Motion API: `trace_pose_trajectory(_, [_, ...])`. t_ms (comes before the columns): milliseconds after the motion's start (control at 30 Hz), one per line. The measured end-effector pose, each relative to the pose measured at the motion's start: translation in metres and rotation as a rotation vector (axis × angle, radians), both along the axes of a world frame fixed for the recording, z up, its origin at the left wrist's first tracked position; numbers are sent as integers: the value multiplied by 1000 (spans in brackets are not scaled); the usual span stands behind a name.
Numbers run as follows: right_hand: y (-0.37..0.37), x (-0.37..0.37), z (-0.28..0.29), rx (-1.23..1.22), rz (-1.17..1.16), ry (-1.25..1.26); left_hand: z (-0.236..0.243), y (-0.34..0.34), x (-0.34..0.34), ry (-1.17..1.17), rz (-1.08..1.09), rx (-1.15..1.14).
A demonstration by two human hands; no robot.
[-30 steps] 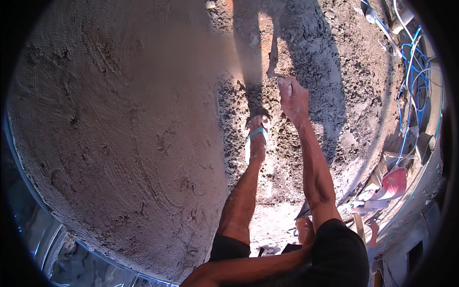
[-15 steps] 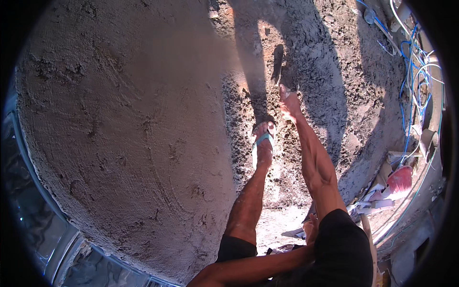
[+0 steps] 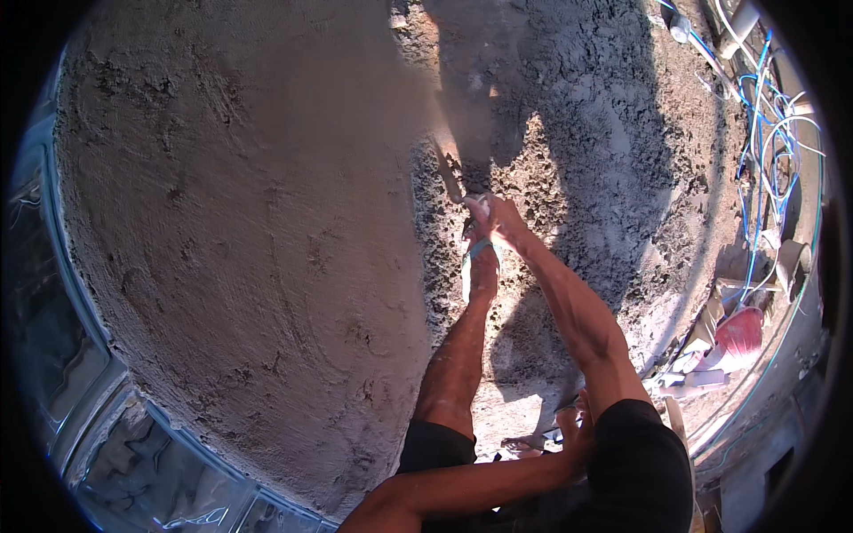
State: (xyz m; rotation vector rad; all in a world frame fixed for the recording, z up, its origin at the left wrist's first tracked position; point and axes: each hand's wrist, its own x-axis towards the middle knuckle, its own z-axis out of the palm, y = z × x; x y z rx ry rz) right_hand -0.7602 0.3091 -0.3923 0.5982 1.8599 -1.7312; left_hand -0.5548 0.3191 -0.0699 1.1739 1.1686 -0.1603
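My right hand is closed round the grip of a trowel. Its narrow, edge-on blade points up and left, beside the border between the smooth mortar and the rough, crumbly surface. The right hand partly covers my foot in a teal-strapped sandal. My left forearm crosses low in front of me, and my left hand hangs by my right knee with bent fingers somewhat apart. Nothing plain shows in it, though part of that hand is hidden.
Blue and white cables lie tangled along the right edge. Below them are a red bucket and scraps of debris. A glossy framed panel borders the mortar at lower left. Shadows and bright sun patches cross the rough surface.
My right hand has swung left and a little nearer with the trowel, which now tilts left over the border. The left hand has barely shifted.
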Motion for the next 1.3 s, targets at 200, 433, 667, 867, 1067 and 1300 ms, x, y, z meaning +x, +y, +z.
trace_pose_trajectory(200, [47,23,1,511,266,-57,0,5,10,-20,-41,8])
trace_pose_trajectory(433, [81,-3,11,527,-146,64,0,9,8,-36,-84,16])
trace_pose_trajectory(667, [60,-89,-40,116,-423,192,-8,5,13,3,-158,6])
trace_pose_trajectory(867, [99,84,14,620,-523,-33,-11,17,34,86,-147,-2])
trace_pose_trajectory(1067, [119,231,144,590,-307,123,-4,22,84,188,-76,-49])
trace_pose_trajectory(1300, [159,344,263,207,-295,-181,53,-25,202,120,123,-45])
